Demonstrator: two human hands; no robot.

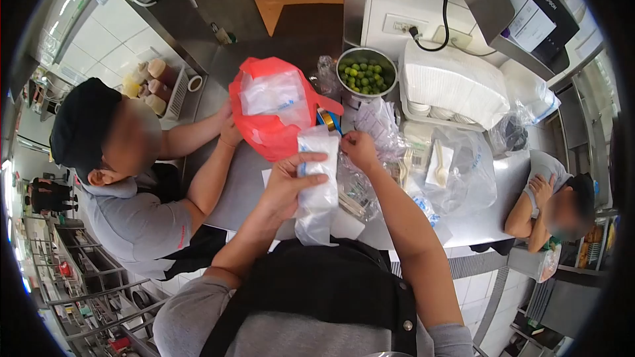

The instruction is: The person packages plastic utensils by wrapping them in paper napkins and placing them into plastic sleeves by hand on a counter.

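My left hand [291, 182] is closed around a folded white plastic bag [316, 198], its thumb and fingers pressed across the front. The bag hangs upright in front of my apron, with faint blue print at one edge. My right hand [360, 151] is closed in a pinch just right of the bag; anything between its fingertips is too small to make out. Close to those fingertips is a blue tape dispenser [337, 124] with a yellowish roll of tape [325, 119]. Beyond it, a red plastic bag [264, 133] holds white plastic-wrapped contents [274, 92], touched by a co-worker's hands [229, 125].
A metal pot of green limes [366, 53] stands at the back. To its right are stacked white foam containers [453, 79], clear plastic bags [473, 178] and wrapped cutlery [440, 165]. One co-worker [135, 192] stands left; another person [552, 198] is at the right end.
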